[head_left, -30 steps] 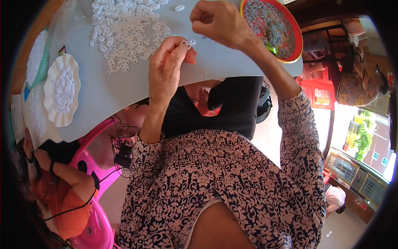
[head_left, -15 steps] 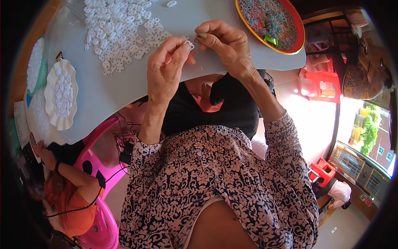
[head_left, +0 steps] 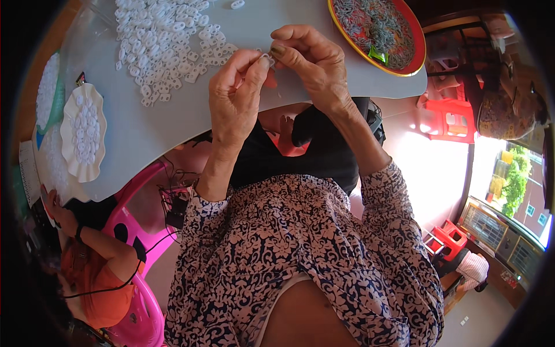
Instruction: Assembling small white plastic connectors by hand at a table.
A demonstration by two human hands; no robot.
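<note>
My left hand (head_left: pixel 236 104) is raised over the near table edge, its thumb and forefinger closed on a small white plastic piece (head_left: pixel 267 58). Against that piece, my right hand (head_left: pixel 319 72) brings its pinched thumb and forefinger; whatever they grip is too small to make out. A heap of similar white pieces with holes (head_left: pixel 159 43) spreads over the grey table (head_left: pixel 156 130), beyond my left hand. Right of my hands sits a red plate with a yellow rim (head_left: pixel 414 43), filled with small grey metal-looking parts (head_left: pixel 364 26) and a green packet (head_left: pixel 378 55).
A cream wavy-edged dish (head_left: pixel 88 172) of white pieces stands at the table's left, beside bags of white pieces (head_left: pixel 47 95). Another person in orange (head_left: pixel 110 289) sits on a pink chair (head_left: pixel 151 315) at lower left. Red stools (head_left: pixel 451 121) stand on the right.
My hands have drawn closer together, the left shifting slightly right. The fingertips of my right hand now meet the white piece.
</note>
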